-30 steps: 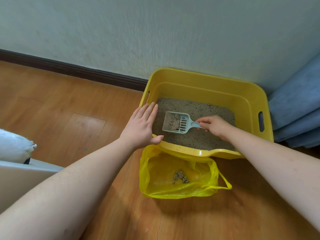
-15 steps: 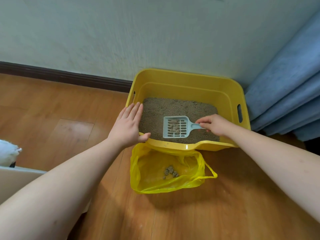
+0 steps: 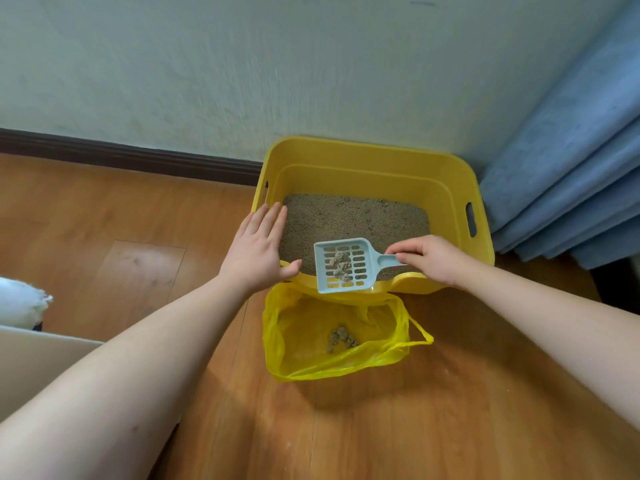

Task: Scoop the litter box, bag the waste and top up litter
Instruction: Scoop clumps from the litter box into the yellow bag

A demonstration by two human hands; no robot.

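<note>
Two bare forearms reach in from the near edge over a wood floor (image 3: 433, 427). No writing or brand shows on anything here. One yellow bag (image 3: 301, 327) lies open on the floor just in front of the box, its rim tucked against the box's near wall, with one small heap of clumps (image 3: 343, 337) inside and one loop handle sticking out to the right.

One pale blue scoop (image 3: 346, 265) hangs level over the box's near rim, its slotted pan partly above the bag's mouth, with one cluster of waste (image 3: 341, 263) lying on the slots. The right hand (image 3: 433, 258) pinches the scoop's handle, fingers curled round it. The left hand (image 3: 258, 252) lies flat on the box's left near corner, fingers straight and together, thumb pointing across the rim.

Half a second ago the scoop sat farther in, above the litter; it has since come toward the bag and its pan now overlaps the rim. The left hand has kept its place on the corner.

One yellow box (image 3: 367, 157) stands against the wall (image 3: 242, 64), with a slot handle in each side and a bed of grey-brown litter (image 3: 353, 216) inside. A dark baseboard (image 3: 131, 157) runs left. Blue curtain (image 3: 571, 168) folds hang at the right. At the left edge sit a white fluffy thing (image 3: 20, 299) and a pale flat surface (image 3: 31, 362), neither clear enough to name.
</note>
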